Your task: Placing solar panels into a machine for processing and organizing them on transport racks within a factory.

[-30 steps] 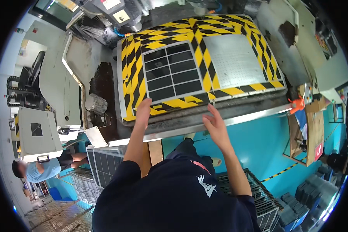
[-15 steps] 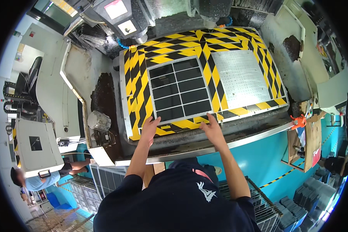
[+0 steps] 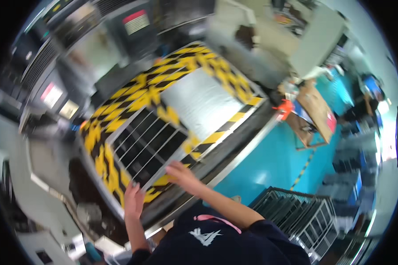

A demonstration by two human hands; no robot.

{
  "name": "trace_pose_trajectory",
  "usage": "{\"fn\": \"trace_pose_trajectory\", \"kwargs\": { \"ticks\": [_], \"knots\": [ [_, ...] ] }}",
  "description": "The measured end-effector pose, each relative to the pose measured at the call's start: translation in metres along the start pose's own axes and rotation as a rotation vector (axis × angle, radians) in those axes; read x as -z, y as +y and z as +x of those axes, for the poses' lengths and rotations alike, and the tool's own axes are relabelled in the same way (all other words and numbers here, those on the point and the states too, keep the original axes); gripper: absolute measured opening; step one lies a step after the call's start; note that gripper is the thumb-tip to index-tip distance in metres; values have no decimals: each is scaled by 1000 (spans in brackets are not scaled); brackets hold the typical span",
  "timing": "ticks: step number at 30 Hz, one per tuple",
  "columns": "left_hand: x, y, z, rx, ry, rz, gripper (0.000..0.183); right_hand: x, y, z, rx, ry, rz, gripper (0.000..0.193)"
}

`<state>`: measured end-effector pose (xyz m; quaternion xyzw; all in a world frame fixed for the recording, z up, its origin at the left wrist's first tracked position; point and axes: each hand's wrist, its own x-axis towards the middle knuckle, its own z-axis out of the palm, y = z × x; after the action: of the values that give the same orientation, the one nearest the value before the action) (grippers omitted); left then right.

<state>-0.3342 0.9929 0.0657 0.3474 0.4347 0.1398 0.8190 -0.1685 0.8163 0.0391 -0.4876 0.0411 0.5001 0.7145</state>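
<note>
Logging from my remote seat, quick: where's the left hand point(image 3: 134, 202)?

Upright, fingertips at the near-left corner of the dark, barred panel point(image 3: 152, 136). I read contact, but it's blurry; can't tell if it grips.

And the right hand point(image 3: 182, 176)?

Reaching in from the right, fingertips at the panel's near edge. Fingers look loosely bent; I can't tell whether it's pinching or only touching.

Panel position?

Left part of the machine bed, on the yellow-and-black striped tape point(image 3: 102, 165). Pale frame, thin pale bars. Just beside it, to the right, I have a silver plate point(image 3: 202, 104), a taped strip running between.

Surroundings?

Orange object point(image 3: 285, 109) past the bed's right end, near a wooden table point(image 3: 316, 108). Wire basket point(image 3: 274, 196) lower right, dark sheets inside, on the teal floor point(image 3: 247, 176).
</note>
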Motion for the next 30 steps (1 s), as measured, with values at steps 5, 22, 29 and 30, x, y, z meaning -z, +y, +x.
{"fn": "trace_pose_trajectory", "kwargs": {
  "ticks": [5,22,29,30],
  "knots": [
    [-9,-23,2,-103,-146,-34,50,-5,-18,19,19,-88,326,37],
    [-101,-85,7,213,-1017,444,48,102,-115,-242,757,203,165,28],
    [-235,-155,-47,38,-874,871,37,210,-6,-496,1247,947,627,32],
    [-243,-163,-44,42,-914,905,37,223,23,-528,1367,944,665,20]
  ]
}}
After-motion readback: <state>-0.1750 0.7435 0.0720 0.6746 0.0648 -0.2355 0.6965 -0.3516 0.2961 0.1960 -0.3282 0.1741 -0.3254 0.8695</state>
